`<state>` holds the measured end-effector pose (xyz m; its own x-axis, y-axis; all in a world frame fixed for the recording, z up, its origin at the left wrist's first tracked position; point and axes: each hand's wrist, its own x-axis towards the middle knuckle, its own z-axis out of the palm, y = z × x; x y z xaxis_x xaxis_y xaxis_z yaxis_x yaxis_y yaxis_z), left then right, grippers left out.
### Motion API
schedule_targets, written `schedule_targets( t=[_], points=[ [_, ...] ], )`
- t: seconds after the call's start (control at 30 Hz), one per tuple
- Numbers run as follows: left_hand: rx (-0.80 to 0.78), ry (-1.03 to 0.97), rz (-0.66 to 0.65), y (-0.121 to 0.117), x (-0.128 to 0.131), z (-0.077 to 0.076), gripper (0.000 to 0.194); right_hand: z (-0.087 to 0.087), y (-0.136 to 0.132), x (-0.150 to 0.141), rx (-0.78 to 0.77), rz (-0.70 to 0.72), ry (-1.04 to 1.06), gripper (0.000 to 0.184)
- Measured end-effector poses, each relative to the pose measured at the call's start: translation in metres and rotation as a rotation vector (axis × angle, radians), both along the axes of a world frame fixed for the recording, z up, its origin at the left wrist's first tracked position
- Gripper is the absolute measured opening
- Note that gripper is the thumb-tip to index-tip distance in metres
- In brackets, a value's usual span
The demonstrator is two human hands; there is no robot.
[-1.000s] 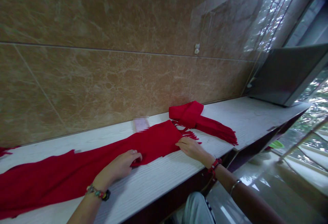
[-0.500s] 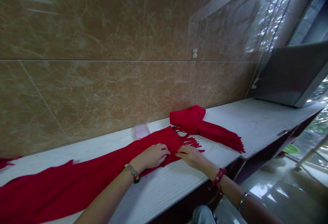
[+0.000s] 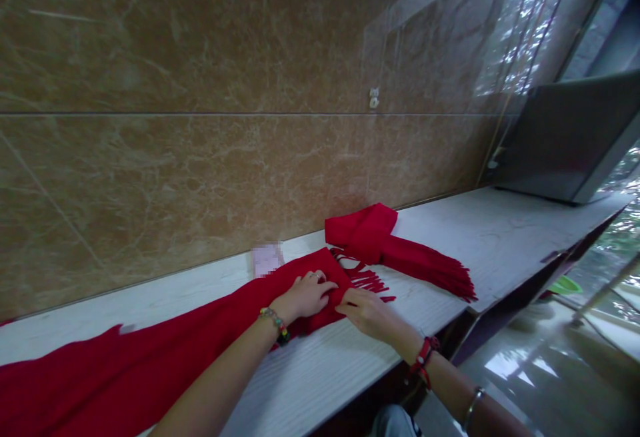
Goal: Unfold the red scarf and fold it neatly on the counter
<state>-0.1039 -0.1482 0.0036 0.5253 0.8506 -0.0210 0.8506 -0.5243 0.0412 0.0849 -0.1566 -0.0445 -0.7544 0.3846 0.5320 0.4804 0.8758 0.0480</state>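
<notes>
A long red scarf (image 3: pixel 165 360) lies spread along the white counter, its fringe (image 3: pixel 369 282) at the right end. My left hand (image 3: pixel 310 296) rests on top of it near that end, fingers apart and slightly bent against the cloth. Just to the right, my right hand (image 3: pixel 363 310) has its thumb and fingertips pinched together at the scarf's surface. Behind the fringe sits a second red scarf (image 3: pixel 363 230), folded across itself, with its own fringed end pointing right.
The white counter (image 3: pixel 450 224) runs along a brown marble-tiled wall (image 3: pixel 200 177). A pale blurred packet or card (image 3: pixel 266 260) lies near the wall. A large dark grey box-shaped object (image 3: pixel 570 137) stands at the far right. Below is a green basin (image 3: pixel 565 285).
My left hand has shifted slightly up the cloth and its fingers have spread. My right hand has moved a little left. The view has turned slightly.
</notes>
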Motion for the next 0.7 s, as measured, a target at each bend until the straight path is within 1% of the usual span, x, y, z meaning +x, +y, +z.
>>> schedule_targets(
  t=[0.1,0.13,0.17,0.23,0.27,0.3,0.33,0.4,0.43,0.47,0.5,0.53,0.6,0.67,0.7],
  points=[
    [0.079,0.038,0.309,0.022,-0.008,-0.004,0.037,0.002,-0.002,0.000,-0.014,-0.017,0.009,0.017],
    [0.102,0.045,0.383,0.028,-0.011,-0.004,0.038,0.003,-0.002,0.000,-0.017,-0.021,0.010,0.016],
    [0.121,0.049,0.428,0.032,-0.014,-0.004,0.039,0.003,-0.002,-0.001,-0.019,-0.024,0.007,0.016],
    [0.174,0.049,0.468,0.035,-0.014,-0.001,0.041,0.003,-0.002,-0.001,-0.020,-0.027,-0.006,0.016],
    [0.212,0.040,0.448,0.035,-0.012,-0.001,0.042,0.003,-0.002,-0.001,-0.019,-0.029,-0.011,0.015],
    [0.246,0.025,0.384,0.035,-0.008,0.000,0.043,0.003,-0.002,-0.001,-0.018,-0.031,-0.012,0.015],
    [0.267,0.003,0.278,0.035,-0.004,-0.001,0.042,0.002,-0.001,-0.001,-0.016,-0.032,-0.011,0.015],
    [0.253,-0.042,0.015,0.038,0.003,-0.005,0.038,0.001,-0.001,-0.002,-0.013,-0.029,-0.006,0.015],
    [0.217,-0.053,-0.089,0.042,0.006,-0.008,0.038,0.001,-0.001,-0.002,-0.011,-0.028,-0.004,0.015],
    [0.171,-0.053,-0.143,0.046,0.007,-0.012,0.037,0.001,-0.001,-0.002,-0.010,-0.028,-0.002,0.015],
    [0.128,-0.047,-0.144,0.052,0.006,-0.016,0.038,0.001,-0.001,-0.002,-0.011,-0.029,-0.002,0.015],
    [0.093,-0.037,-0.105,0.058,0.005,-0.020,0.040,0.001,-0.001,-0.002,-0.016,-0.029,0.000,0.015],
    [0.068,-0.022,0.020,0.067,-0.003,-0.025,0.043,0.001,-0.001,-0.001,-0.028,-0.028,0.009,0.016],
    [0.111,-0.019,0.115,0.071,-0.013,-0.024,0.045,0.000,0.000,0.000,-0.041,-0.022,0.015,0.016],
    [0.154,-0.022,0.142,0.069,-0.019,-0.022,0.045,0.000,0.000,0.000,-0.046,-0.021,0.016,0.016]
  ],
)
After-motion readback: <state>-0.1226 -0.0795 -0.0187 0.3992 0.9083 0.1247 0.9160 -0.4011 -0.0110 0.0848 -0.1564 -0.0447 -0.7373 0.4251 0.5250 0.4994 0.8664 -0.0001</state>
